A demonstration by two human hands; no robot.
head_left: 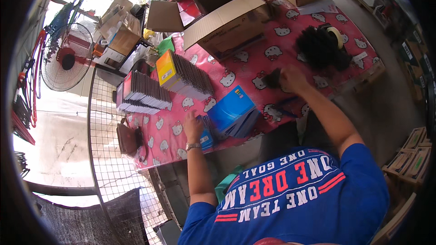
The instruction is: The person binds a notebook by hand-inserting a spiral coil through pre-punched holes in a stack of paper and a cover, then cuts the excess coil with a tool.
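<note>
At centre frame: 2 hands at work over 3 stacks.
Left hand [193, 124] rests open on blue stack [234, 111]; right hand [293, 78] grips 1 dark flat piece [272, 79]; 2 stacks [181, 75] upper left.

Left hand [193, 124] flat, palm down, right hand [293, 79] reaching forward, fingers closed.

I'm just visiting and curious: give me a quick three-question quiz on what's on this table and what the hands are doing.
1. True or false: the left hand rests beside the stack of blue booklets.
2. What does the right hand hold: A) a roll of tape, B) a small dark flat item, C) a fan?
3. What pattern covers the pink tablecloth?

Key: 1 true; 2 B; 3 white cartoon cat faces.
</note>
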